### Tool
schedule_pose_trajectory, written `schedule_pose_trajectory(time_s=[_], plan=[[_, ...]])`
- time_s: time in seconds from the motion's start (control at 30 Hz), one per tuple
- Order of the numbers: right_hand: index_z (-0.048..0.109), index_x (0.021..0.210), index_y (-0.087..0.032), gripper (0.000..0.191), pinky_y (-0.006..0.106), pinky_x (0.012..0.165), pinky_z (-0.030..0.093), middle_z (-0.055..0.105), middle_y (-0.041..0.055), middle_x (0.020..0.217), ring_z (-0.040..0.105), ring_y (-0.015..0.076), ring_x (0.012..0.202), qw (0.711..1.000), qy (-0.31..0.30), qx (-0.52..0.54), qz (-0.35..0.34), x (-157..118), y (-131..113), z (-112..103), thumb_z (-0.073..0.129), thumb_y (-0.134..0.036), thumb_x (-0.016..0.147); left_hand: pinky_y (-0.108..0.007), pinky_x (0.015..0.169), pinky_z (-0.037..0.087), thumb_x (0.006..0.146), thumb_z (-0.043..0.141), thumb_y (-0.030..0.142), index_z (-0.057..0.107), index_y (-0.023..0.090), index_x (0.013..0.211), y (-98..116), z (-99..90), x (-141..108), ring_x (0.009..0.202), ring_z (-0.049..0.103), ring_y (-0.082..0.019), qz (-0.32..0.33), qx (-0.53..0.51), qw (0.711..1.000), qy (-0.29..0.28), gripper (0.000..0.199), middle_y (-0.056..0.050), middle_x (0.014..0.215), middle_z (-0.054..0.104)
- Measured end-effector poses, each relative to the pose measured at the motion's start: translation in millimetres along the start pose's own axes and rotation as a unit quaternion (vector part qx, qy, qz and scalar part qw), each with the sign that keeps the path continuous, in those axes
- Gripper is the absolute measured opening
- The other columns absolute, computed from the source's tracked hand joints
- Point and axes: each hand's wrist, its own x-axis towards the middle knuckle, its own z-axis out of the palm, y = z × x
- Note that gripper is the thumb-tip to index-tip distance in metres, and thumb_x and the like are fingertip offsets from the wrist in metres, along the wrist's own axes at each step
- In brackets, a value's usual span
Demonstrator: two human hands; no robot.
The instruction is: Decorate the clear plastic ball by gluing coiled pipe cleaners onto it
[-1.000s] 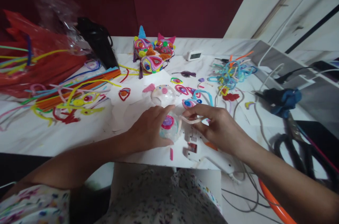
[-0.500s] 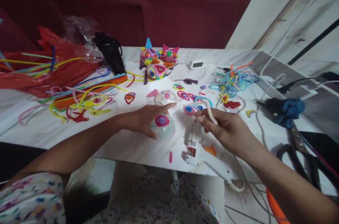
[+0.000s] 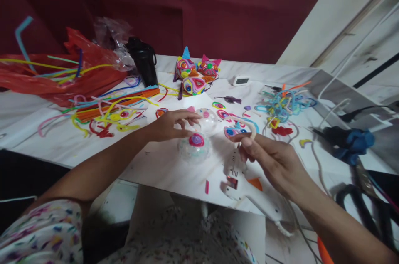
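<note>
So, closest to the near edge of the worktop [image 3: 56, 144] there's a white glue gun [image 3: 254, 201], with a tiny pink strip [image 3: 207, 187] lying just left of it. A bit further in sits the clear ball [image 3: 193, 155], resting on white paper [image 3: 162, 174], with a pink-and-purple disc [image 3: 196, 139] on it.

The left hand [image 3: 165, 124] is right above that ball; its grip is loose, fingers half curled, thumb spread off, nothing in it that I can see. Can't tell if the thumb touches the ball. The right hand [image 3: 276, 160] is over the glue gun's front end, grip pinched tight on a white pipe cleaner [image 3: 252, 126] that arcs off to the left.

Behind the 1st ball there's a 2nd clear ball [image 3: 207, 122] with a pink nose, and a blue-and-pink eye piece [image 3: 232, 132] is near the right fingertips.

Further back: a pipe cleaner tangle [image 3: 288, 102] on the right, 3 decorated heads [image 3: 195, 84] bunched together, a black bottle [image 3: 144, 64] and a red plastic bag [image 3: 102, 79].
</note>
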Motion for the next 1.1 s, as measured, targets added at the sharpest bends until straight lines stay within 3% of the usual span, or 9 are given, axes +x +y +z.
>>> schedule_pose_trajectory(time_s=[0.07, 0.17, 0.33, 0.47, 0.67, 0.9, 1.1], plan=[[0.069, 0.081, -0.023, 0.051, 0.028, 0.057, 0.048, 0.067, 0.0004, 0.07, 0.063, 0.0161, 0.06, 0.993, -0.014, -0.083, -0.085, -0.7, -1.0, 5.9, 0.049, -0.044, 0.123, -0.028, 0.068, 0.061, 0.092, 0.086, 0.04, 0.083, 0.02, 0.113, 1.8, 7.5, -1.1, 0.087, 0.079, -0.022, -0.05, -0.078, 0.994, 0.065, 0.029, -0.01, 0.102, 0.086], [0.071, 0.087, -0.02, 0.042, 0.032, 0.062, 0.049, 0.068, 0.0034, 0.073, 0.062, 0.019, 0.064, 0.945, -0.017, -0.244, -0.219, 0.4, -1.7, 14.9, 0.044, -0.019, 0.12, -0.024, 0.048, 0.035, 0.094, 0.083, 0.039, 0.083, 0.02, 0.101, 14.6, 21.6, -7.7, 0.056, 0.057, -0.013, -0.142, -0.189, 0.97, 0.053, 0.021, -0.002, 0.077, 0.076], [0.08, 0.112, -0.007, 0.027, 0.041, 0.068, 0.046, 0.071, 0.0069, 0.074, 0.058, 0.0256, 0.07, 0.839, -0.023, -0.437, -0.323, 3.0, 1.6, 27.8, 0.053, -0.003, 0.107, -0.025, 0.046, 0.019, 0.101, 0.072, 0.04, 0.084, 0.016, 0.088, 35.6, 38.8, -22.2, 0.047, 0.043, -0.008, -0.176, -0.283, 0.941, 0.063, 0.03, -0.001, 0.066, 0.07], [0.081, 0.115, -0.009, 0.027, 0.041, 0.071, 0.045, 0.072, 0.0068, 0.077, 0.056, 0.0259, 0.073, 0.796, -0.023, -0.499, -0.34, 2.3, 7.1, 36.4, 0.059, 0.0, 0.101, -0.024, 0.047, 0.017, 0.093, 0.079, 0.038, 0.082, 0.016, 0.081, 41.3, 41.4, -27.2, 0.042, 0.037, -0.006, -0.218, -0.292, 0.931, 0.034, 0.025, -0.003, 0.066, 0.073], [0.082, 0.118, -0.003, 0.032, 0.042, 0.07, 0.045, 0.072, 0.008, 0.075, 0.057, 0.0274, 0.072, 0.775, -0.011, -0.527, -0.349, 2.8, 1.8, 48.5, 0.059, 0.003, 0.096, -0.024, 0.047, 0.017, 0.088, 0.081, 0.032, 0.08, 0.017, 0.08, 51.2, 38.6, -28.6, 0.042, 0.034, -0.007, -0.243, -0.31, 0.919, -0.003, 0.017, 0.005, 0.049, 0.056], [0.082, 0.116, 0.003, 0.035, 0.042, 0.066, 0.043, 0.071, 0.0089, 0.073, 0.058, 0.0269, 0.068, 0.764, 0.001, -0.546, -0.344, 6.1, -7.5, 61.2, 0.054, 0.007, 0.096, -0.024, 0.046, 0.017, 0.09, 0.086, 0.037, 0.078, 0.016, 0.075, 53.9, 38.9, -30.6, 0.042, 0.033, -0.006, -0.241, -0.308, 0.92, 0.011, 0.027, 0.006, 0.046, 0.053], [0.082, 0.116, 0.001, 0.038, 0.041, 0.062, 0.043, 0.069, 0.0082, 0.07, 0.056, 0.0268, 0.067, 0.766, 0.006, -0.549, -0.334, 5.7, -8.4, 68.3, 0.049, 0.006, 0.099, -0.024, 0.046, 0.019, 0.089, 0.089, 0.038, 0.076, 0.016, 0.073, 52.1, 41.2, -30.7, 0.043, 0.034, -0.007, -0.246, -0.287, 0.925, 0.021, 0.031, 0.006, 0.046, 0.053]])
